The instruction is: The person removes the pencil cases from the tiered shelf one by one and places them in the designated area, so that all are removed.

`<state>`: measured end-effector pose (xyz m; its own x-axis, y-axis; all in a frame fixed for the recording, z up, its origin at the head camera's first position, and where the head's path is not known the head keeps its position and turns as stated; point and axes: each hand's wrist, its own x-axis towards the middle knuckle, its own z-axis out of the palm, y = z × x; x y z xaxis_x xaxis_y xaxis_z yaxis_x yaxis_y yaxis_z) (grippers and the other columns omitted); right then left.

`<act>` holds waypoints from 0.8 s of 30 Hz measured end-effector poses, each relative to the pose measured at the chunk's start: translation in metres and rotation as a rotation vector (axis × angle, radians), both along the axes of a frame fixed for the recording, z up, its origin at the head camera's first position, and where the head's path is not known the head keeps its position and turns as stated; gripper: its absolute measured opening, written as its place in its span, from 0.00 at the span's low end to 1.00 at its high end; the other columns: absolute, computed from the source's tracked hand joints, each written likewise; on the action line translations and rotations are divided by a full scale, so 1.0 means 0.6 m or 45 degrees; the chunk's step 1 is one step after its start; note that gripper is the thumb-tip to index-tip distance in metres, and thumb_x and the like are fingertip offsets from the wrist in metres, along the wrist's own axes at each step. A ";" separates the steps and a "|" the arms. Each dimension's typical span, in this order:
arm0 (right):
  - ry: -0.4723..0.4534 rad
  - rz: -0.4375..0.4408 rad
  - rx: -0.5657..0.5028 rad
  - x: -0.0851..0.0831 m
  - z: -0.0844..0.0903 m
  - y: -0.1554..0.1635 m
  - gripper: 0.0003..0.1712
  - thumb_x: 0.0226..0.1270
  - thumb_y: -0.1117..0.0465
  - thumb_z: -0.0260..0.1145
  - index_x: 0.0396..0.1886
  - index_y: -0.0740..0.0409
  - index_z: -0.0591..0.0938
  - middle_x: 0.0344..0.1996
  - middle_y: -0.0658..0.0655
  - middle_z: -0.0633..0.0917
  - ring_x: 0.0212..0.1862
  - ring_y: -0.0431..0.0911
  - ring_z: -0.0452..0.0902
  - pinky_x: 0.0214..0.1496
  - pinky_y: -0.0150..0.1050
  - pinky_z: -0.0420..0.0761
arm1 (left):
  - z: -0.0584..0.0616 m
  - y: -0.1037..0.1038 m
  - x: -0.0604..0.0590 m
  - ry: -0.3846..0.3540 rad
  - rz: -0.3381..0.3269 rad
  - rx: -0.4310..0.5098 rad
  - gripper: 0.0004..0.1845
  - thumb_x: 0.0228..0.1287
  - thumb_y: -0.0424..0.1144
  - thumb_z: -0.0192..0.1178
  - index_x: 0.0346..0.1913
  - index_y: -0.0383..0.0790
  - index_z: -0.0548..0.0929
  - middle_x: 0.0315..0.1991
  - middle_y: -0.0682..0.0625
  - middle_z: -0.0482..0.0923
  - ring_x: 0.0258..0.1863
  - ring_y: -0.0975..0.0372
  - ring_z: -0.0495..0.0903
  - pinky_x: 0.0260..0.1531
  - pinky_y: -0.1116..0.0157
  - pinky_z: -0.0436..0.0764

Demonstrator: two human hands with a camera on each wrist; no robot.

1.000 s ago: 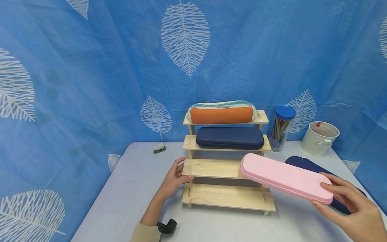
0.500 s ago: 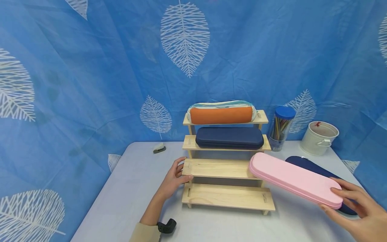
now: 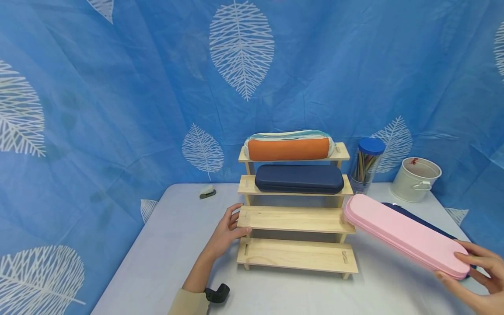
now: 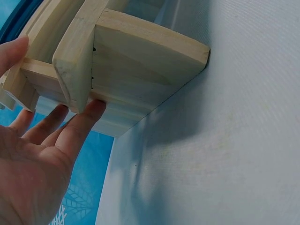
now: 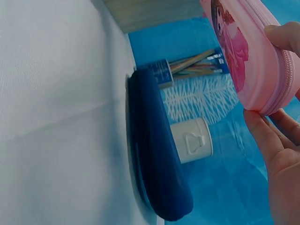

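we are holding the pink case [image 3: 405, 235] by its near right end, our right hand [image 3: 474, 280] pinching it with the thumb on top and the fingers [image 5: 265, 136] curled under its rounded end; the printed face is showing in the right wrist view. the case is hanging in the air to the right of the rack [image 3: 295, 218], above the table [image 3: 165, 245], with its far tip just beside the right end of the third shelf. its long axis is running from our hand at near right up toward far left, the far end pointing at the rack and sitting a little higher than the held end. under and behind it a dark blue case [image 5: 154, 154] is lying flat on the table.

to do this well, we judge, we are wanting the case turned so its length runs along a shelf, level, and brought in from the front rather than end-on, keeping clear of the upright at the rack's right side.

our left hand [image 3: 226, 229] is resting open against the rack's left end, its fingers [image 4: 79, 126] straight and touching the wood, steadying it.

farther back, a navy case [image 3: 299, 179] is lying on the second shelf and an orange pouch [image 3: 289, 146] on the top one, both lengthwise. beyond the rack a pencil jar [image 3: 368, 166] and a white pail [image 3: 415, 179] are standing.
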<state>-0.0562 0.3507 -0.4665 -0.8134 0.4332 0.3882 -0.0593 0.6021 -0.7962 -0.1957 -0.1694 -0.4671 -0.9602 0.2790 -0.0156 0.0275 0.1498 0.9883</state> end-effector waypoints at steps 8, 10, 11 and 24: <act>-0.064 -0.064 -0.035 -0.003 -0.011 0.014 0.33 0.46 0.73 0.77 0.56 0.69 0.78 0.53 0.37 0.69 0.50 0.25 0.61 0.40 0.11 0.65 | -0.001 -0.002 -0.001 0.023 -0.002 0.025 0.45 0.57 0.44 0.70 0.73 0.51 0.55 0.68 0.45 0.64 0.61 0.53 0.71 0.49 0.56 0.78; -0.113 -0.119 -0.042 -0.003 -0.013 0.011 0.30 0.46 0.70 0.78 0.52 0.70 0.79 0.53 0.38 0.70 0.49 0.24 0.60 0.37 0.11 0.65 | -0.002 -0.002 -0.001 0.027 -0.005 0.025 0.45 0.57 0.44 0.70 0.73 0.51 0.55 0.68 0.45 0.64 0.61 0.52 0.71 0.49 0.56 0.78; -0.138 -0.152 -0.051 -0.002 -0.014 0.009 0.28 0.46 0.69 0.79 0.49 0.70 0.80 0.53 0.38 0.70 0.48 0.24 0.59 0.36 0.11 0.65 | -0.002 -0.002 -0.002 0.027 -0.005 0.023 0.45 0.57 0.44 0.70 0.73 0.51 0.55 0.68 0.45 0.64 0.61 0.52 0.71 0.49 0.56 0.78; -0.276 -0.247 -0.060 -0.001 -0.029 0.007 0.29 0.42 0.61 0.83 0.38 0.70 0.76 0.48 0.44 0.71 0.43 0.27 0.57 0.28 0.10 0.63 | 0.043 0.006 0.020 0.010 -0.018 -0.026 0.44 0.61 0.38 0.66 0.74 0.43 0.52 0.69 0.40 0.62 0.61 0.50 0.70 0.50 0.56 0.78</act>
